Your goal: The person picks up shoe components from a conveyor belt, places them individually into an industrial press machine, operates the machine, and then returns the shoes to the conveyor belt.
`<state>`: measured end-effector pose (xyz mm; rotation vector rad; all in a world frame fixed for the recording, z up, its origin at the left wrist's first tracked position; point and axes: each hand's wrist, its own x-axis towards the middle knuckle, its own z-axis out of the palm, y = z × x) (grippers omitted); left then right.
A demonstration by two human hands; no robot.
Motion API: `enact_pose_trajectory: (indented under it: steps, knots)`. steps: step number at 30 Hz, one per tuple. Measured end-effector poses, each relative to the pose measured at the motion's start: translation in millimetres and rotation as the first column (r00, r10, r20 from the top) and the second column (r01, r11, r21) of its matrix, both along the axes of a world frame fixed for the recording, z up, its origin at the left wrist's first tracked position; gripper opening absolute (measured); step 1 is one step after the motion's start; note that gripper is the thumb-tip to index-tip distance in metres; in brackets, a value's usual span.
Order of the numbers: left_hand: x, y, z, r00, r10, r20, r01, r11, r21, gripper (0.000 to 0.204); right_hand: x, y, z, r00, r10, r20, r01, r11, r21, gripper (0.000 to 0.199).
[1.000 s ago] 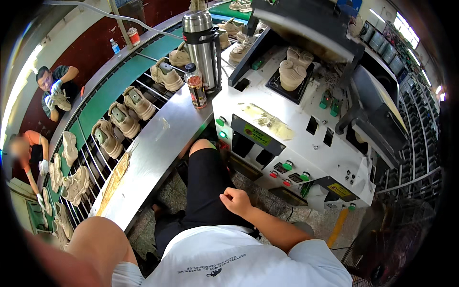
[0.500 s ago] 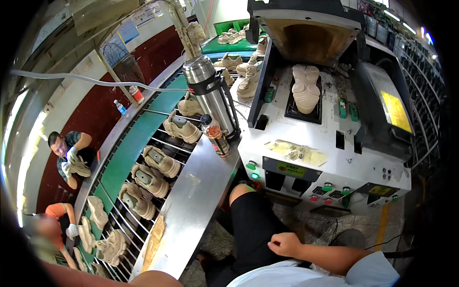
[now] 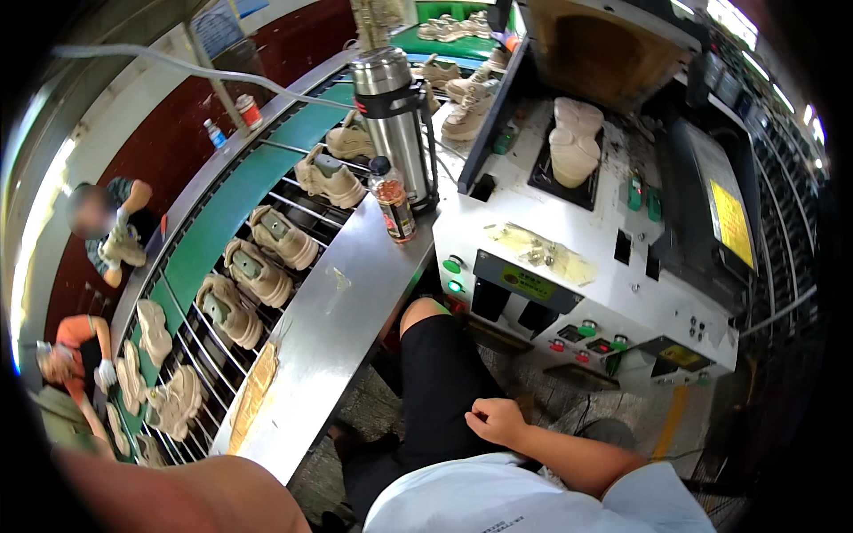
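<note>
My right hand point(image 3: 496, 421) rests on my black shorts, its fingers curled in with nothing showing in them. My left arm point(image 3: 178, 493) enters at the lower left, but the hand itself is out of the picture. Ahead of me stands a white machine point(image 3: 569, 266) with its dark lid point(image 3: 613, 53) raised. A cream shoe sole point(image 3: 576, 147) lies in the black mould there. To the left, beige sneakers point(image 3: 258, 271) stand on a roller conveyor, next to a metal ledge point(image 3: 329, 302).
On the ledge stand a steel thermos point(image 3: 391, 124) and a drink bottle point(image 3: 391, 200). Beyond the green conveyor belt point(image 3: 204, 240), two people point(image 3: 75, 346) handle shoes and soles. Dark racks point(image 3: 782, 178) line the right side.
My view has shifted, so the machine and conveyor sit slightly further left. More of my left arm shows at the lower left. My right hand stays on my shorts.
</note>
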<state>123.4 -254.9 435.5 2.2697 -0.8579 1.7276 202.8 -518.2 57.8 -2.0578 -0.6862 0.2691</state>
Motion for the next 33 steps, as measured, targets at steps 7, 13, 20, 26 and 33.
enact_pose_trajectory:
  steps: [7, 13, 20, 26, 33]
  knots:
    - [-17.8, 5.1, 4.3, 0.998, 0.062, 0.005, -0.062, 0.998, -0.009, 0.019, 11.3, 16.4, 14.8, 0.990, 0.085, 0.113, -0.092, 0.994, 0.051, 0.018]
    - [0.6, 8.9, 4.3, 1.000, 0.024, -0.014, -0.024, 0.999, -0.039, 0.016, 91.3, 29.5, 78.5, 0.891, -0.048, 0.452, -0.057, 0.975, 0.215, 0.016]
    - [23.6, 30.2, -15.2, 0.996, 0.055, -0.063, -0.067, 0.976, -0.207, 0.014, 312.6, 39.7, 154.5, 0.581, -0.388, 0.715, 0.417, 0.897, 0.148, 0.050]
    - [8.9, 110.2, -215.0, 0.720, 0.193, -0.667, -0.633, 0.578, -0.515, 0.008, 447.1, 11.6, 180.3, 0.442, -0.682, 0.582, 0.890, 0.416, -0.188, 0.082]
    - [-137.5, 156.6, -447.9, 0.620, 0.062, -0.782, -0.759, -0.205, -0.618, 0.006, 437.9, 12.0, 202.0, 0.538, -0.800, 0.265, 0.804, 0.393, -0.446, 0.104]
